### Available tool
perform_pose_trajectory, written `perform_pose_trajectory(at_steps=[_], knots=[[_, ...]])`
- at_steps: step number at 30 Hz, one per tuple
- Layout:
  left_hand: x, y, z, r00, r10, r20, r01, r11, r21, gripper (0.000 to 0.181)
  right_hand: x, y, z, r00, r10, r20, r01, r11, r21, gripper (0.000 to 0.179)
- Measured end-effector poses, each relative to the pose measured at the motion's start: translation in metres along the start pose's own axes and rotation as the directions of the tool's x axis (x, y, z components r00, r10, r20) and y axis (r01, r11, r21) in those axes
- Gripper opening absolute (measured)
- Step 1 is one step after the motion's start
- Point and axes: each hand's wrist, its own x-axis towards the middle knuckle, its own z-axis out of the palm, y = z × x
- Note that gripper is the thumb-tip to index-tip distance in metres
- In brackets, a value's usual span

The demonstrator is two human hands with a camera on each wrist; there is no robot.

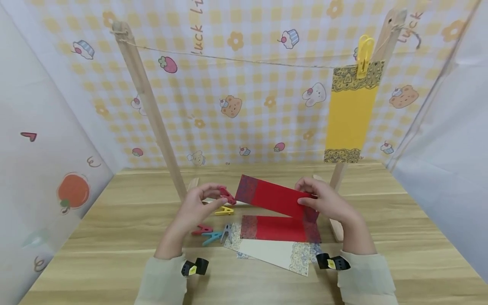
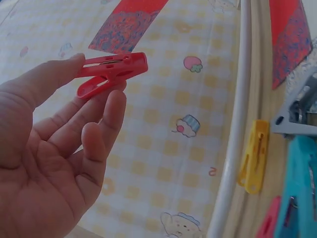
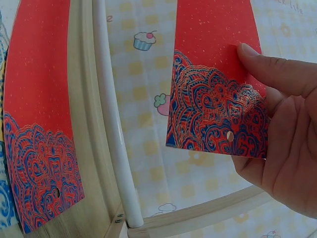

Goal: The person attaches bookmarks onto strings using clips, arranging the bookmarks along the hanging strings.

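My left hand [image 1: 198, 206] pinches a red clothespin [image 1: 228, 195] between thumb and fingers. In the left wrist view the red clothespin [image 2: 116, 69] points away from the palm, its handle ends in the grip. A red card [image 1: 272, 197] with blue-patterned ends is held up, tilted, by my right hand [image 1: 329, 204]. The thumb lies on the card's face near one patterned end, and the right wrist view shows a small hole in that end of the card [image 3: 218, 106]. The card's far end hangs close beside the clothespin.
Another red card [image 1: 280, 228] lies on white patterned cards [image 1: 267, 250]. Left of them are yellow [image 1: 225, 210], red [image 1: 202, 229], blue [image 1: 212, 238] and grey [image 1: 226, 233] clothespins. A string [image 1: 228, 58] spans two wooden posts; a yellow clothespin [image 1: 364, 55] holds a yellow card [image 1: 347, 120] there.
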Motion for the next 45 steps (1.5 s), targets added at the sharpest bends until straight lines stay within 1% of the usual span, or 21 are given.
perform_pose_trajectory(at_steps=[2,6,11,13,14,18,21,23,25,27,29,32,36,39,42,45], knots=[[0.003,0.005,-0.001,1.000,0.004,-0.009,-0.004,1.000,0.006,0.041,-0.001,-0.002,0.000,1.000,-0.006,-0.023,0.006,1.000,0.005,0.019],[0.007,0.016,-0.006,0.999,0.035,-0.012,-0.035,0.999,0.029,0.039,-0.002,-0.005,-0.002,0.999,0.007,-0.051,-0.004,0.998,0.061,0.019],[0.010,0.028,-0.010,0.996,0.085,-0.001,-0.085,0.996,0.002,0.033,-0.003,-0.008,-0.004,0.995,0.046,-0.086,-0.034,0.990,0.139,0.021],[0.011,0.032,-0.011,0.994,0.105,0.000,-0.105,0.994,-0.013,0.031,-0.003,-0.008,-0.004,0.993,0.051,-0.105,-0.033,0.986,0.165,0.021],[0.011,0.034,-0.011,0.993,0.115,-0.001,-0.115,0.993,-0.013,0.031,-0.003,-0.008,-0.004,0.992,0.052,-0.114,-0.031,0.983,0.179,0.021],[0.014,0.040,-0.013,0.993,0.118,-0.012,-0.118,0.993,-0.014,0.032,-0.002,-0.008,-0.004,0.988,0.031,-0.151,0.004,0.974,0.225,0.020],[0.015,0.045,-0.014,0.993,0.117,-0.030,-0.117,0.993,0.003,0.033,-0.001,-0.008,-0.004,0.983,0.015,-0.181,0.029,0.971,0.238,0.018],[0.016,0.049,-0.014,0.991,0.124,-0.041,-0.124,0.992,-0.001,0.032,-0.001,-0.008,-0.004,0.979,0.017,-0.202,0.035,0.968,0.250,0.018],[0.017,0.052,-0.015,0.990,0.133,-0.054,-0.134,0.991,-0.011,0.031,-0.002,-0.010,-0.004,0.974,0.030,-0.224,0.035,0.959,0.280,0.017],[0.019,0.056,-0.016,0.988,0.142,-0.065,-0.144,0.989,-0.029,0.030,-0.003,-0.011,-0.004,0.968,0.039,-0.250,0.045,0.945,0.324,0.017],[0.021,0.059,-0.017,0.986,0.153,-0.071,-0.157,0.986,-0.051,0.030,-0.003,-0.013,-0.005,0.959,0.036,-0.281,0.072,0.928,0.365,0.017],[0.023,0.065,-0.017,0.983,0.163,-0.080,-0.168,0.984,-0.064,0.030,-0.004,-0.016,-0.005,0.945,0.021,-0.326,0.118,0.908,0.401,0.018],[0.027,0.072,-0.018,0.979,0.180,-0.096,-0.186,0.981,-0.056,0.029,-0.003,-0.017,-0.004,0.929,0.023,-0.369,0.150,0.889,0.433,0.019],[0.029,0.078,-0.018,0.978,0.172,-0.116,-0.179,0.982,-0.055,0.029,-0.003,-0.018,-0.003,0.918,0.035,-0.395,0.166,0.870,0.464,0.020],[0.031,0.085,-0.019,0.976,0.167,-0.139,-0.175,0.983,-0.050,0.028,-0.003,-0.019,-0.003,0.905,0.055,-0.422,0.173,0.859,0.482,0.021],[0.034,0.093,-0.020,0.968,0.198,-0.152,-0.205,0.978,-0.033,0.028,-0.004,-0.021,-0.004,0.893,0.069,-0.445,0.182,0.848,0.498,0.021]])
